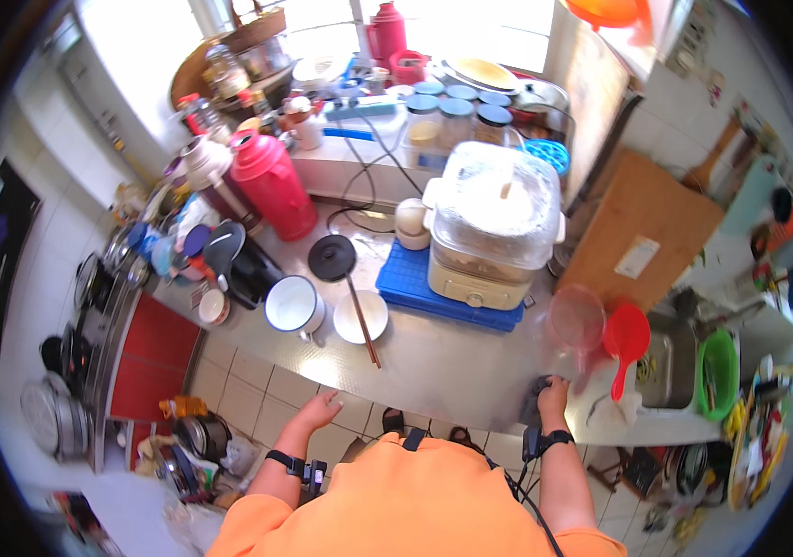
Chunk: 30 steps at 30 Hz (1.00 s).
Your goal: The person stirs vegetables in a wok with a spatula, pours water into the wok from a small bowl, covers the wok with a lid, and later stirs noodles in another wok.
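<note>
My right hand (553,395) grips a dark grey cloth (534,399), which lies against the front part of the metal countertop (431,369). In front of the counter's edge hangs my left hand (320,409), fingers apart and nothing in it. Nearest to that hand on the counter are a white enamel mug (294,304) with a blue rim and a white bowl (349,322). Brown chopsticks (363,317) rest across the bowl, beside a black lid (332,257). Right of my right hand lies a pale cloth (612,411), below a red plastic ladle (626,331).
A food steamer (494,230) stands on a blue plastic board (403,278). Behind the mug stand a red thermos flask (274,184) and a black pitcher (240,268). On the right are a wooden cutting board (636,223), a sink (668,355) and a green basin (716,376).
</note>
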### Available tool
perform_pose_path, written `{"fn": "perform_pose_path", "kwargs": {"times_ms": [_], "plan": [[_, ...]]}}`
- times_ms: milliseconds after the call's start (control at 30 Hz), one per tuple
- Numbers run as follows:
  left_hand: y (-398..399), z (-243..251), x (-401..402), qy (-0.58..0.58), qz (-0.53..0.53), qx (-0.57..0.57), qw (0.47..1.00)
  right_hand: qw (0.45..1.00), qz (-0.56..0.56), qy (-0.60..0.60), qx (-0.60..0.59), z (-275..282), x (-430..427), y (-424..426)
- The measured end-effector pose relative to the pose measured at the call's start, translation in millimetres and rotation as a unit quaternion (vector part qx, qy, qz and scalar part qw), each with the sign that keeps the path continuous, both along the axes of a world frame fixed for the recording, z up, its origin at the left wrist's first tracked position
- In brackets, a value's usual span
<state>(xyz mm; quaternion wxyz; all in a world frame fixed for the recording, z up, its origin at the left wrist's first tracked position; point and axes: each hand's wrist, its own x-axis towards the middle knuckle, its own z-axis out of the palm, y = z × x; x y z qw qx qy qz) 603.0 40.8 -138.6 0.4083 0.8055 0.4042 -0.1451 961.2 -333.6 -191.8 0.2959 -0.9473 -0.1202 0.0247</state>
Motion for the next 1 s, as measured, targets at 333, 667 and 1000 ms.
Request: {"fn": "perform_pose_path", "kwargs": {"times_ms": [333, 667, 1000], "plan": [[-144.9, -42.7, -149.8, 0.105, 0.110, 0.029, 0.988, 0.970, 0.202, 0.114, 0.067, 52.8, -5.4, 41.9], [-325.8, -75.4, -266.4, 0.137, 0.281, -0.100, 0.944, 0.938, 0.330, 0.038, 0.096, 46.5, -44.5, 62.0], [-273.0, -142.8, -365.6, 0.120, 0.154, -0.056, 0.979, 0.971, 0.210, -0.097, -0.057, 62.9, -89.5, 95.2]]}}
